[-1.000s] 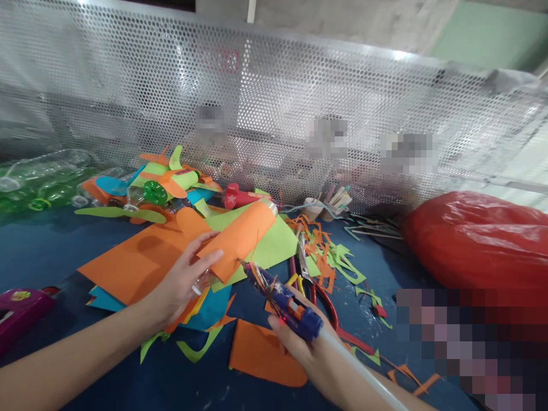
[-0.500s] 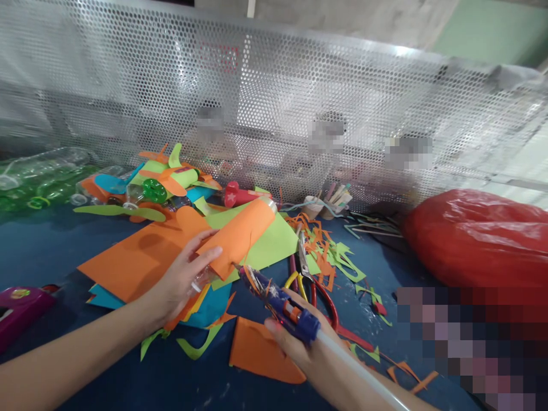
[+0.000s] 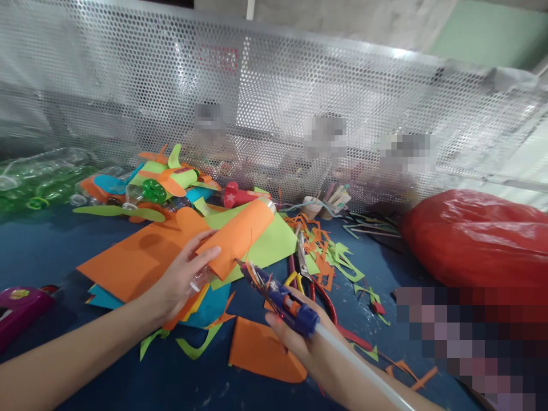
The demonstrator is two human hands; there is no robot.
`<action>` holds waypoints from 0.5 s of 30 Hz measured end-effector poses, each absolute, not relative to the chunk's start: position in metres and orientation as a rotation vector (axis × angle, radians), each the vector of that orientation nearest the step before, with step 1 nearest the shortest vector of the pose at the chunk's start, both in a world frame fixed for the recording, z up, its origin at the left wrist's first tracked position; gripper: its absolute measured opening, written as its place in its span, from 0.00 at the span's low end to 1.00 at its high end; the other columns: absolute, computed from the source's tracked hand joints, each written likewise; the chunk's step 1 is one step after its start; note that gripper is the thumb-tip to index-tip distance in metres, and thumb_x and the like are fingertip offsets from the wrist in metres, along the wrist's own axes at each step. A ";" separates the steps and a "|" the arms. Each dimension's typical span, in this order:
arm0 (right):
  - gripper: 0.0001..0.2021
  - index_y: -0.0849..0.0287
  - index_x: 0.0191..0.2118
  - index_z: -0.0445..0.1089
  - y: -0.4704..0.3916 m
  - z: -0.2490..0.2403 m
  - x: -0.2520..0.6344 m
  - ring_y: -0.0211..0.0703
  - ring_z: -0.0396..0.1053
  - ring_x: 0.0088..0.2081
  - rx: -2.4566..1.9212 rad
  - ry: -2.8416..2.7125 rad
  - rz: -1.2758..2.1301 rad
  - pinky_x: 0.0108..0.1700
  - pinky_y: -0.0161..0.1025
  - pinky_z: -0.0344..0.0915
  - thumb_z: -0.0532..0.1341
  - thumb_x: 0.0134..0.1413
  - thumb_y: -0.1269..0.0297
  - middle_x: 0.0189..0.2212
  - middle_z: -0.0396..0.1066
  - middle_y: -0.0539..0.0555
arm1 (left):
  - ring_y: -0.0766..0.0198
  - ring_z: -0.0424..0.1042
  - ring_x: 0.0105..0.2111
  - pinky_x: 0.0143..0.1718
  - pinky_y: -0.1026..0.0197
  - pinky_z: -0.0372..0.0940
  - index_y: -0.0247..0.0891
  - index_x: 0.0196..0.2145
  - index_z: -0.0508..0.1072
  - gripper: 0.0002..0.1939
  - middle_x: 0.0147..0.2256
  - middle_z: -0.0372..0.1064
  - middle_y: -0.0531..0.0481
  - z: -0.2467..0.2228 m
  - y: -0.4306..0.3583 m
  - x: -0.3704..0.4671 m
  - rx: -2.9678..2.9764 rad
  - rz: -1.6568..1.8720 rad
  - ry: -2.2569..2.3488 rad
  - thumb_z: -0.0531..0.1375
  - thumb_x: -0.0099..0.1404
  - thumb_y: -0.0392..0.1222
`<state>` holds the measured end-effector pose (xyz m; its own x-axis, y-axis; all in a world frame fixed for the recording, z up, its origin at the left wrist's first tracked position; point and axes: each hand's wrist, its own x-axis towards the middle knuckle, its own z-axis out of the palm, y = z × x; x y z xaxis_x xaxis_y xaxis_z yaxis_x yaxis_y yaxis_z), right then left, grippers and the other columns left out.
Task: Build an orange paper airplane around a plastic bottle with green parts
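My left hand (image 3: 184, 277) is wrapped round a plastic bottle covered in orange paper (image 3: 242, 234). The bottle lies tilted, its silvery end pointing up and right, and its clear lower part shows below the fingers. In my right hand (image 3: 314, 357) is a blue glue gun (image 3: 278, 297), gripped with the fingers mostly hidden behind it. A long whitish glue stick (image 3: 362, 365) sticks out of its back. The gun's nozzle is at the lower right edge of the orange paper; whether it touches cannot be made out. Orange sheets (image 3: 137, 257) and a lime green sheet (image 3: 274, 242) lie beneath.
Scissors (image 3: 305, 262) and paper scraps (image 3: 342, 260) lie to the right, near a red plastic bag (image 3: 475, 240). Green bottles (image 3: 55, 182) and a paper-and-bottle model plane (image 3: 171, 177) stand at the back left. A purple tape dispenser (image 3: 25, 311) sits at left. Perforated metal (image 3: 278, 85) closes the back.
The glue gun has tilted and shifted very slightly, its nozzle still by the paper's edge. My left hand and the wrapped bottle are almost unmoved.
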<state>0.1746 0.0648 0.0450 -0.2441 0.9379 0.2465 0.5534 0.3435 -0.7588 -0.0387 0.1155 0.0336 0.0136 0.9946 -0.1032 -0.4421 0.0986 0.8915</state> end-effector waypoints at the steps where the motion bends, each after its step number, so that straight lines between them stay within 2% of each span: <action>1: 0.17 0.55 0.27 0.68 0.064 0.043 0.174 0.43 0.69 0.28 -1.308 -1.926 0.692 0.32 0.37 0.69 0.55 0.55 0.47 0.29 0.70 0.54 | 0.58 0.75 0.41 0.35 0.66 0.70 0.46 0.47 0.69 0.22 0.47 0.73 0.50 0.033 0.116 -0.039 0.794 1.318 0.921 0.67 0.54 0.44; 5: 0.17 0.55 0.29 0.68 0.065 0.035 0.173 0.43 0.69 0.30 -1.323 -1.936 0.678 0.34 0.37 0.69 0.55 0.55 0.47 0.30 0.70 0.54 | 0.60 0.75 0.40 0.35 0.67 0.70 0.46 0.47 0.69 0.22 0.46 0.73 0.50 0.033 0.117 -0.038 0.794 1.315 0.894 0.67 0.54 0.43; 11: 0.12 0.56 0.36 0.68 0.078 0.049 0.185 0.41 0.69 0.28 -1.385 -1.987 0.730 0.32 0.36 0.70 0.57 0.55 0.53 0.29 0.70 0.52 | 0.60 0.76 0.39 0.33 0.68 0.70 0.44 0.45 0.69 0.21 0.44 0.74 0.51 0.034 0.116 -0.037 0.777 1.345 0.951 0.67 0.53 0.42; 13: 0.08 0.56 0.35 0.68 0.081 0.063 0.199 0.42 0.69 0.31 -1.306 -2.245 0.637 0.37 0.36 0.69 0.58 0.55 0.57 0.32 0.69 0.53 | 0.60 0.75 0.40 0.33 0.68 0.71 0.44 0.46 0.69 0.21 0.45 0.73 0.49 0.034 0.115 -0.037 0.779 1.344 0.947 0.67 0.54 0.42; 15: 0.09 0.56 0.39 0.68 0.084 0.076 0.217 0.44 0.70 0.38 -1.263 -2.482 0.584 0.41 0.38 0.68 0.61 0.51 0.62 0.40 0.69 0.55 | 0.60 0.75 0.41 0.33 0.67 0.71 0.43 0.46 0.68 0.21 0.46 0.72 0.48 0.034 0.115 -0.037 0.774 1.340 0.946 0.66 0.55 0.42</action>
<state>0.2173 0.0841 0.0759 -0.5709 0.8175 0.0762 0.6976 0.5319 -0.4800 -0.0371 0.1150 0.0341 -0.0146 0.9932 -0.1152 -0.4407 0.0970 0.8924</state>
